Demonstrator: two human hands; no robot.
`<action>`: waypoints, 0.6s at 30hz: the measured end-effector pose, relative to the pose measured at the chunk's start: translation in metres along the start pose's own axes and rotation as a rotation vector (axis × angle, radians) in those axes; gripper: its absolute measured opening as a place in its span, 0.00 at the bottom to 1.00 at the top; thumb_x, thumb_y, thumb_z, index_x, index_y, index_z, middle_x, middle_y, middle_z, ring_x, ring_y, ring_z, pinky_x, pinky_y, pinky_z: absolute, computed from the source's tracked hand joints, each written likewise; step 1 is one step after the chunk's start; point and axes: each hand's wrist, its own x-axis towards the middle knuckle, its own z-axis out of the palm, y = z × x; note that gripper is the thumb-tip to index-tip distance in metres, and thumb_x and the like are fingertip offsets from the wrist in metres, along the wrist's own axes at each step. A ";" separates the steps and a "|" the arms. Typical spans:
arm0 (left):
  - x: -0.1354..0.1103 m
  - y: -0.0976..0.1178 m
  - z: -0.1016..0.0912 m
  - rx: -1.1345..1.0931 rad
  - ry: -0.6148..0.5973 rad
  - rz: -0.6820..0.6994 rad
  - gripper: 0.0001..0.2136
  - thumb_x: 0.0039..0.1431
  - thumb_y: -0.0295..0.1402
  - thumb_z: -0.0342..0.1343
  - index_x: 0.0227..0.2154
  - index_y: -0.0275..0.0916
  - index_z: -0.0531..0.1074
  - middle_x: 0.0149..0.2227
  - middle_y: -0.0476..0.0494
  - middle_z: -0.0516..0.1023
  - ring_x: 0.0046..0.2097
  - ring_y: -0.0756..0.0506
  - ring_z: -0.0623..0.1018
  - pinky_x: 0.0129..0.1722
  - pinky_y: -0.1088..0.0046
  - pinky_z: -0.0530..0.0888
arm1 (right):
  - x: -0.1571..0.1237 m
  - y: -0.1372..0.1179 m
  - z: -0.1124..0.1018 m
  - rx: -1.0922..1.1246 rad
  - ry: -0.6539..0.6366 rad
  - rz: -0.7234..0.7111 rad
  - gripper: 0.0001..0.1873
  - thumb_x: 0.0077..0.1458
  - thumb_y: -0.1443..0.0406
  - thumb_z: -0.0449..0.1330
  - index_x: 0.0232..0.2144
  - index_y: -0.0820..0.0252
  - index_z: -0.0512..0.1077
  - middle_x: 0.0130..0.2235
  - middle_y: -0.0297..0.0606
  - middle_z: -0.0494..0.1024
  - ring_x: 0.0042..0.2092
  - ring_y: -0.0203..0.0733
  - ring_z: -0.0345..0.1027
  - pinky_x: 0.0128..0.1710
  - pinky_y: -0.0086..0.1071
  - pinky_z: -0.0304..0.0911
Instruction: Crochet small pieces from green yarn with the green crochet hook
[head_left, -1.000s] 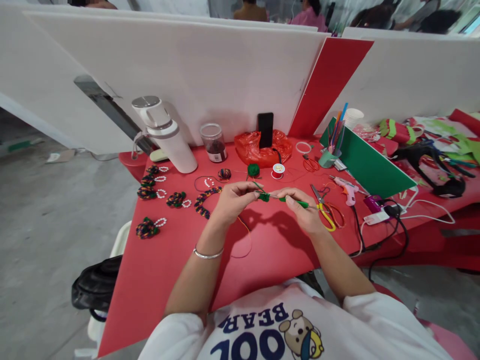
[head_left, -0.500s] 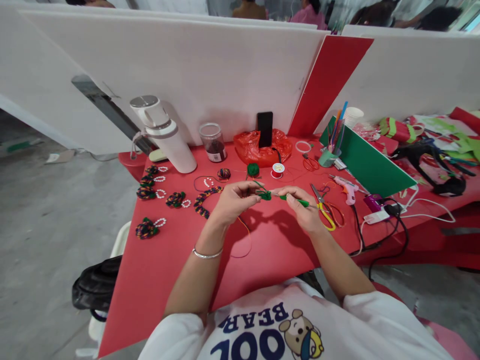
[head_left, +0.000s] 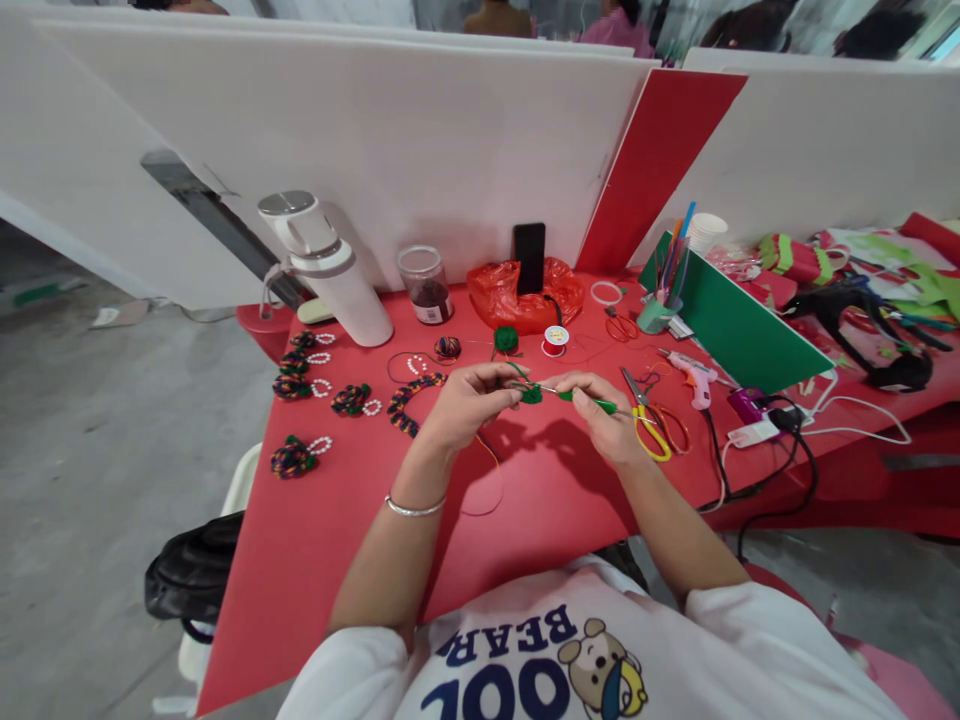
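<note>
Above the red table [head_left: 337,520], my left hand [head_left: 469,402] pinches a small green crochet piece [head_left: 531,394]. A strand of green yarn runs from it back to a green yarn ball [head_left: 506,340]. My right hand [head_left: 604,420] grips a green-handled crochet hook [head_left: 589,401], whose metal tip points left into the piece. Both hands are closed and hover just over the table's middle. A silver bangle [head_left: 414,509] circles my left wrist.
Several dark crocheted pieces with white bead loops [head_left: 296,457] lie at the left. A white bottle [head_left: 330,270], a jar [head_left: 425,284], a red bag [head_left: 525,300] with a phone [head_left: 529,258], yellow scissors [head_left: 649,425], a glue gun [head_left: 694,377] and cables [head_left: 772,470] surround the hands.
The green piece and hook tip have shifted only slightly between my fingers. Both hands stay in the same place.
</note>
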 end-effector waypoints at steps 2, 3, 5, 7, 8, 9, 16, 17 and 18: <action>0.000 0.001 0.000 -0.010 -0.006 -0.019 0.17 0.42 0.31 0.71 0.38 0.34 0.82 0.29 0.41 0.82 0.25 0.51 0.74 0.20 0.78 0.59 | 0.000 0.000 0.000 0.017 -0.004 -0.006 0.09 0.68 0.57 0.58 0.43 0.49 0.78 0.48 0.36 0.84 0.53 0.43 0.78 0.56 0.42 0.72; -0.001 0.001 0.000 -0.015 -0.008 -0.029 0.17 0.41 0.31 0.71 0.38 0.34 0.82 0.29 0.41 0.82 0.25 0.52 0.73 0.19 0.78 0.58 | 0.000 0.001 0.000 0.023 -0.005 -0.006 0.09 0.68 0.57 0.58 0.43 0.49 0.78 0.48 0.36 0.84 0.53 0.44 0.77 0.56 0.42 0.71; -0.001 0.002 0.001 -0.031 -0.006 -0.045 0.18 0.41 0.31 0.71 0.38 0.34 0.82 0.29 0.41 0.82 0.25 0.52 0.73 0.19 0.79 0.58 | 0.000 0.001 0.000 0.042 -0.003 -0.006 0.09 0.67 0.57 0.58 0.43 0.49 0.78 0.48 0.36 0.84 0.53 0.44 0.77 0.56 0.42 0.71; -0.001 0.003 0.001 -0.053 -0.004 -0.052 0.18 0.40 0.30 0.72 0.38 0.34 0.82 0.28 0.42 0.82 0.25 0.52 0.73 0.19 0.80 0.59 | 0.000 0.001 0.000 0.058 0.003 0.002 0.09 0.67 0.57 0.59 0.42 0.49 0.78 0.48 0.36 0.84 0.53 0.44 0.77 0.56 0.42 0.71; -0.001 0.004 0.001 -0.063 -0.007 -0.056 0.18 0.40 0.30 0.72 0.38 0.34 0.82 0.28 0.42 0.82 0.25 0.52 0.73 0.20 0.80 0.60 | 0.000 0.001 0.000 0.062 0.007 0.009 0.09 0.67 0.57 0.59 0.42 0.49 0.78 0.47 0.36 0.83 0.53 0.44 0.77 0.56 0.42 0.70; -0.001 0.004 0.001 -0.074 -0.011 -0.059 0.17 0.40 0.30 0.72 0.37 0.34 0.82 0.28 0.43 0.81 0.25 0.52 0.74 0.20 0.80 0.60 | 0.000 0.001 0.000 0.063 0.011 0.016 0.10 0.67 0.56 0.59 0.42 0.49 0.78 0.47 0.36 0.83 0.53 0.45 0.77 0.56 0.42 0.70; -0.002 0.003 0.000 -0.131 -0.041 -0.077 0.18 0.39 0.28 0.72 0.38 0.35 0.83 0.29 0.43 0.82 0.28 0.51 0.77 0.24 0.79 0.66 | -0.001 0.001 0.000 0.066 0.008 0.040 0.11 0.66 0.54 0.59 0.41 0.49 0.78 0.46 0.37 0.83 0.53 0.46 0.76 0.55 0.44 0.70; -0.002 0.003 0.000 -0.131 -0.041 -0.076 0.18 0.39 0.28 0.72 0.38 0.35 0.83 0.29 0.43 0.82 0.28 0.51 0.77 0.24 0.79 0.66 | -0.001 0.001 0.000 0.065 0.007 0.042 0.11 0.66 0.54 0.59 0.41 0.49 0.78 0.46 0.37 0.83 0.53 0.47 0.76 0.55 0.44 0.70; -0.002 0.003 0.000 -0.128 -0.041 -0.077 0.18 0.39 0.28 0.71 0.38 0.35 0.83 0.29 0.44 0.82 0.28 0.51 0.77 0.24 0.80 0.65 | 0.000 0.000 0.000 0.063 0.007 0.043 0.11 0.65 0.53 0.59 0.41 0.49 0.78 0.46 0.38 0.83 0.53 0.47 0.76 0.54 0.44 0.71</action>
